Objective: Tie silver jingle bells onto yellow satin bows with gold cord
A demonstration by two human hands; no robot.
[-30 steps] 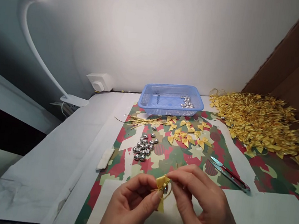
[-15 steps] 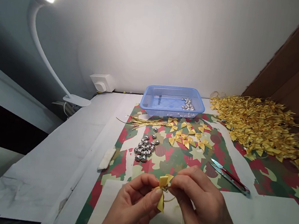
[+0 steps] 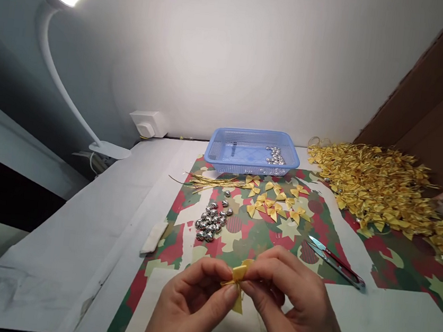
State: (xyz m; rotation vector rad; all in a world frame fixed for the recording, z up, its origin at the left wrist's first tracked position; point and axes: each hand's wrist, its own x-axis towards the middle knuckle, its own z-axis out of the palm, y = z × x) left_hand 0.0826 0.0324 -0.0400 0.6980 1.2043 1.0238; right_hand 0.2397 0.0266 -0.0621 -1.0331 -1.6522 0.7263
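Between my two hands, low in the middle of the head view, is a yellow ribbon bow (image 3: 240, 272). My left hand (image 3: 195, 307) pinches it at the centre between thumb and forefinger. From the other side my right hand (image 3: 289, 301) closes thumb and forefinger on the bow's knot, where a thin golden cord seems to run; the fingers hide most of it. Beyond the hands lie a cluster of silver jingle bells (image 3: 210, 222), several loose yellow bows (image 3: 275, 208) and a bundle of gold cords (image 3: 215, 182).
Thread snips (image 3: 336, 264) lie right of my hands. A blue basket (image 3: 251, 167) with silver bells stands by the wall, and a big heap of yellow bows (image 3: 379, 184) fills the right. A folded white cloth (image 3: 154, 238) and a lamp (image 3: 64, 87) are at left.
My right thumb and fingers have moved left, in against the bow's centre. The cord loop that hung below the bow is no longer visible. The view has shifted slightly.
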